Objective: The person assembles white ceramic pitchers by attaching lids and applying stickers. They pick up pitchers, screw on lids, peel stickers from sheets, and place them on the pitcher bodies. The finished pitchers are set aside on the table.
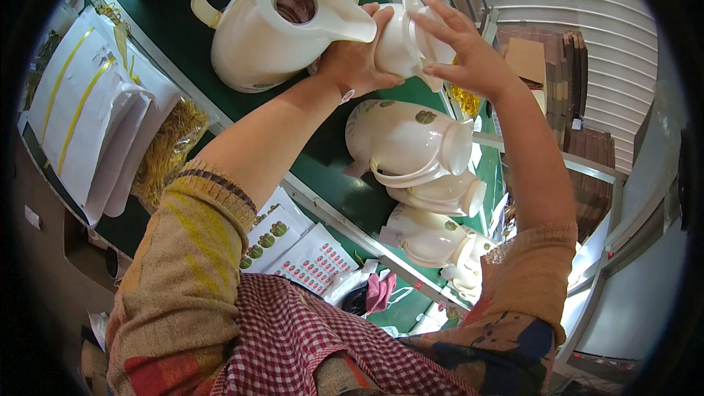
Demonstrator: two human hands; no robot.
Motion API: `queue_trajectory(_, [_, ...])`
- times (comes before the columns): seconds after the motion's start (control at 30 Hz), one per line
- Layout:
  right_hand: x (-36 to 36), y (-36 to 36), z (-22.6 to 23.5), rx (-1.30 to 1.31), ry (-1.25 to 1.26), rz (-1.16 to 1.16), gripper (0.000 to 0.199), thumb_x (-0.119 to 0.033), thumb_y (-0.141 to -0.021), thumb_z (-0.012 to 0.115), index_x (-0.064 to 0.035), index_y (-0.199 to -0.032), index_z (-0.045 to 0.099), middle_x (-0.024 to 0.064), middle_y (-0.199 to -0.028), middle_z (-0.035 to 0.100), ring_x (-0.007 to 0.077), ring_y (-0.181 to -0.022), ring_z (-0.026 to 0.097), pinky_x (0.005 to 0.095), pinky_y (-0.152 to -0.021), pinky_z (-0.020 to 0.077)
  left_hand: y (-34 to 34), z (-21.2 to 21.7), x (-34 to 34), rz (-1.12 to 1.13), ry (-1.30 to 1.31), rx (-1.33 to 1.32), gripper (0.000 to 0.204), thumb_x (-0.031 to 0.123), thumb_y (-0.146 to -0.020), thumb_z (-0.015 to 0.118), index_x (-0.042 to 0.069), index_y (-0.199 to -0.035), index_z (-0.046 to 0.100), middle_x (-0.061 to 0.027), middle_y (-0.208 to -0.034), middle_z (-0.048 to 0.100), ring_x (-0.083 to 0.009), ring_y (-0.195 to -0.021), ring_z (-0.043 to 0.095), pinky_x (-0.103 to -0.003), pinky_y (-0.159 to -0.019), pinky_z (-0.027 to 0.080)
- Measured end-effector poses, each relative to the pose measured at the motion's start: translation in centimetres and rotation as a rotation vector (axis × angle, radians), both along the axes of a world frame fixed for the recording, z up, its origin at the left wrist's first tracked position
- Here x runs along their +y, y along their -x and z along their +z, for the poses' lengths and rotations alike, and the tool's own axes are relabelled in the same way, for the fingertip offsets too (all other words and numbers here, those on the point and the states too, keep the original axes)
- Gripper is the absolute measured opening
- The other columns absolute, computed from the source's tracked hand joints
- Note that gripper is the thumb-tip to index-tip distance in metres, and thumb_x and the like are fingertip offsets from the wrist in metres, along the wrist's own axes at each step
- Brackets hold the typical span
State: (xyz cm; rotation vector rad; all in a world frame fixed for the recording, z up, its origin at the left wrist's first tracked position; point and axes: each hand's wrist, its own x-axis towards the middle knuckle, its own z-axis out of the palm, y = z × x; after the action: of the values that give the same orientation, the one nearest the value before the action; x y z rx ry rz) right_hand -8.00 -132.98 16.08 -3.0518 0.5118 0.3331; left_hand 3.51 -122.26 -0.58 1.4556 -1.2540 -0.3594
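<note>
Snugly, the left hand (pixel 361 55) grips the body of a small white jug (pixel 397 42), thumb along its near side and fingers behind it, while the right hand (pixel 463 51) curves around the mouth end, fingers over the rim and thumb by the spout. So the small jug sits directly between the two palms, tipped with its mouth toward the right hand and its handle arching away from the person. Just beside the left hand, on its left, stands a large white jug (pixel 249 48) with a round dark opening, its spout pointing at that hand; whether they touch I cannot tell. Nearer the person, below the hands, several cream jugs (pixel 411 136) lie on their sides in a row on the green table (pixel 326 150). Farther out, sticker sheets (pixel 314 260) lie by the apron, a bag of golden strands (pixel 172 143) and banded white paper (pixel 81 114) lie left, and brown cardboard (pixel 561 81) is stacked right.
</note>
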Motion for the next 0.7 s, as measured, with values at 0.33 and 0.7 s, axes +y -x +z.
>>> queue_trajectory(0.33, [-0.1,-0.3,0.0,-0.003,-0.100,-0.212,0.086,-0.023,-0.066,0.080,-0.0284,-0.143,0.042,0.0132,-0.148,0.038,0.0360,-0.133,0.040,0.0420,-0.109,0.0368,0.0,-0.1,0.0,-0.005,0.015,0.004,0.108,0.038,-0.050,0.087,0.009,-0.140,0.035,-0.0184,-0.142,0.037,-0.0383,-0.132,0.035,-0.046,-0.113,0.027])
queue_trajectory(0.7, [-0.5,1.3,-0.5,0.043,0.051,0.160,0.083,0.015,-0.068,0.065,-0.0333,-0.135,0.052,-0.0001,-0.153,0.032,0.0346,-0.138,0.030,0.0440,-0.113,0.0329,0.1,0.0,0.1,-0.001,-0.012,-0.018,0.106,0.038,-0.051,0.087,0.009,-0.140,0.036,-0.0172,-0.142,0.038,-0.0368,-0.132,0.035,-0.045,-0.113,0.028])
